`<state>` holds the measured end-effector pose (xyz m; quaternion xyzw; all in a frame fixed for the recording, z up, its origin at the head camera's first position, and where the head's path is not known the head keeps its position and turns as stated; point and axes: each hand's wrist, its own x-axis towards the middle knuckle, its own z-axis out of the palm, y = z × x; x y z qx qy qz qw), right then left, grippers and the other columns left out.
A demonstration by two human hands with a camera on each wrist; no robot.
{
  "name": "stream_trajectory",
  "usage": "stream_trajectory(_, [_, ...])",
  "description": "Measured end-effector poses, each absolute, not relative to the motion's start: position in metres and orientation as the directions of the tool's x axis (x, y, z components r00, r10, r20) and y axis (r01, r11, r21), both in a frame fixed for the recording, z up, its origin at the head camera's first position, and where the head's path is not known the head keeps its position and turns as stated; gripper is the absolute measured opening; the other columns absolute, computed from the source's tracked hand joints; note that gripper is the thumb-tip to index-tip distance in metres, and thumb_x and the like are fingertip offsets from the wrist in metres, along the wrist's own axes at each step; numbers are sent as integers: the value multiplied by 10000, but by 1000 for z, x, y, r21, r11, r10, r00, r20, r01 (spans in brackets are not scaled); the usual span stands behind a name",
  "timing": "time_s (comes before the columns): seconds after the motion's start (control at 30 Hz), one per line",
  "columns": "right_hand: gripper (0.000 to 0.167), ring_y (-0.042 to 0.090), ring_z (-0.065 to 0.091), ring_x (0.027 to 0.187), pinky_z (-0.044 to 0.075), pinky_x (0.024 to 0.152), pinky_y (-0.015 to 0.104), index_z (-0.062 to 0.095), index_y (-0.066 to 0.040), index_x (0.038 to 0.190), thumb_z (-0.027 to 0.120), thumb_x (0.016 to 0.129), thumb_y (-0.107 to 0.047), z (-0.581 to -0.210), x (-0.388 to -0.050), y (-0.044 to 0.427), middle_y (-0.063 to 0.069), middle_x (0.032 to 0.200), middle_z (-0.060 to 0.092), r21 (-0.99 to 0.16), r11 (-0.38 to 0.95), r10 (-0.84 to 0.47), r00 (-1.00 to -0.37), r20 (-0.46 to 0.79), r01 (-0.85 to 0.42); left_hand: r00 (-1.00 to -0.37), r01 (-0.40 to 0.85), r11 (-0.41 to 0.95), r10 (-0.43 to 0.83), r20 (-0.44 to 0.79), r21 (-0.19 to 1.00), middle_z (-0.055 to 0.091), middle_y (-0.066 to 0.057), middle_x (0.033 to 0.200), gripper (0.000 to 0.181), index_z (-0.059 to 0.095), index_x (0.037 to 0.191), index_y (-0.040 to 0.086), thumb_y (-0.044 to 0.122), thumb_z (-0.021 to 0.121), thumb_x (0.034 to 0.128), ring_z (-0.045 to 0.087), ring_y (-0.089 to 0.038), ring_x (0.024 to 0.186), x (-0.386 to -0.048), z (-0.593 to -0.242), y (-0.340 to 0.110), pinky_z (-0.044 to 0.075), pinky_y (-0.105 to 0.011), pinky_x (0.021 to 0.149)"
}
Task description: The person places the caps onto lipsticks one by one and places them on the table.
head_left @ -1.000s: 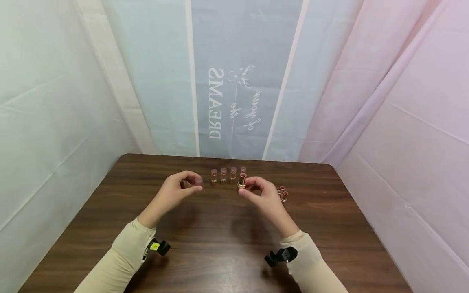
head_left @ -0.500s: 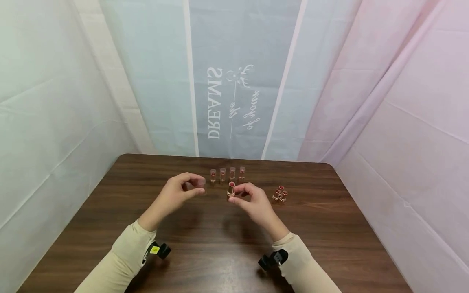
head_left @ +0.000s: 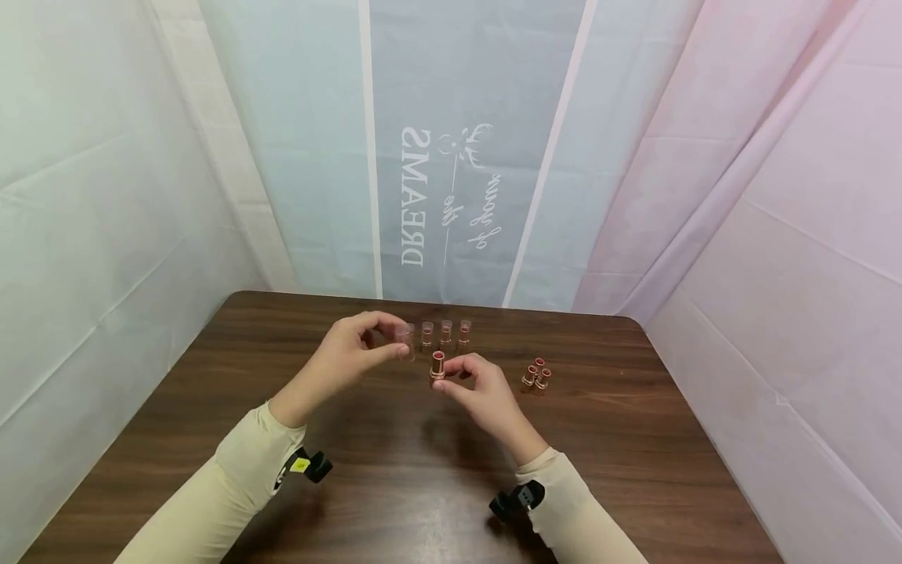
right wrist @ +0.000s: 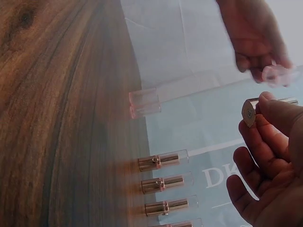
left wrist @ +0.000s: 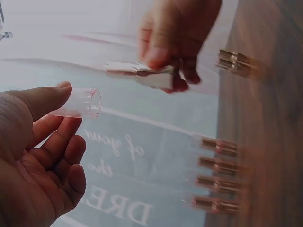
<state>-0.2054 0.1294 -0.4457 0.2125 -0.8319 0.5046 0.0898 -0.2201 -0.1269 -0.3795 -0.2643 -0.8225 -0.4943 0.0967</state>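
Head view: your left grip (head_left: 343,356) pinches a clear cap (head_left: 406,342) between thumb and fingers, and your right grip (head_left: 486,393) pinches one gold tube (head_left: 438,366) near its lower part. The gold tube is upright at the fingertips of your right grip, its top uncapped and showing red inside. The clear cap sits at the fingertips of your left grip, to the left of the tube and farther from you; the left wrist view confirms that the two are apart, and shows the cap's rim facing the table (head_left: 423,486). Just beyond both grips, capped tubes (head_left: 446,337) stand upright in a row; your left grip and its cap cover the left end in the head view, while the left wrist view shows four, blurred. To the right of your right grip, near it, three uncapped tubes (head_left: 532,374) stand close together on the table. Past the left end of the row, on your left grip's side, the right wrist view shows loose caps (right wrist: 146,109) on the table, side by side; their exact count cannot be told. Behind the row, beyond both grips, hangs a backdrop (head_left: 317,235) with mirrored lettering.
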Motion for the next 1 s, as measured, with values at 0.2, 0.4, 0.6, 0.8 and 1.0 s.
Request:
stream_trajectory(0.2, [186,323,664,993,526,894,567,734,-160,1005,842,862,-210,-448,-205,127,-13,1001,686,-802,396,-282,-890,358,-448,-817,560,365,393,422,744,718,63,973,264,750,1104,238,305,843,867,596,-162,786,-222,-361,-115,464,-293,642])
stream_trajectory(0.4, [170,306,669,986,523,890,575,737,-169,999,841,866,-192,-447,-204,127,-35,990,678,-809,393,-271,-896,351,-436,-790,582,341,455,412,738,692,48,952,253,750,1093,237,302,844,867,572,-179,740,-223,-357,-100,466,-283,633])
stream_trajectory(0.6, [164,208,660,952,533,891,535,739,-180,998,839,869,-186,-444,-205,126,-47,987,680,-803,393,-269,-891,366,-448,-775,599,355,482,409,717,680,65,918,228,746,1068,230,246,849,866,560,-159,705,-224,-359,-95,464,-273,616])
stream_trajectory(0.8, [175,281,665,970,544,882,475,738,-165,1007,839,870,-207,-444,-204,125,-30,993,682,-791,401,-278,-884,375,-462,-778,596,368,484,400,714,679,57,919,214,741,1059,223,230,844,872,596,-196,775,-225,-362,-94,476,-277,648])
stream_trajectory(1.0, [173,230,663,974,534,887,528,736,-168,1016,831,879,-216,-443,-202,127,-37,999,680,-794,390,-271,-883,384,-466,-790,581,391,480,380,714,668,52,919,209,736,1045,231,226,848,868,610,-253,844,-224,-368,-91,480,-286,683])
